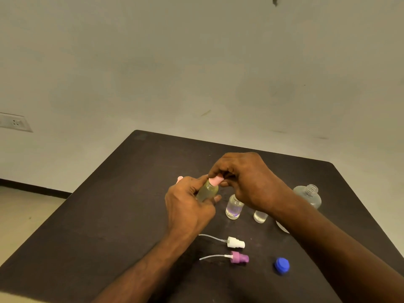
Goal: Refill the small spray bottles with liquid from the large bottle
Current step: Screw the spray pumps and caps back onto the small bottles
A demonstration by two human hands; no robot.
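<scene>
My left hand (188, 206) grips a small yellowish spray bottle (207, 190), tilted above the dark table (109, 215). My right hand (244, 182) pinches the pink spray head (216, 181) sitting on that bottle's neck. Two small clear bottles stand without tops just right of it: one (234, 207) in the open, one (260, 216) partly hidden under my right wrist. The large clear bottle (309, 194) stands uncapped at the right. A white spray head (235, 242) and a purple spray head (239, 257), each with a dip tube, lie near the front.
A blue cap (282, 266) lies at the front right of the table. A small pink cap (179, 179) peeks out behind my left hand. A white round thing (282, 228) shows under my right forearm. A wall socket (15, 123) is at far left.
</scene>
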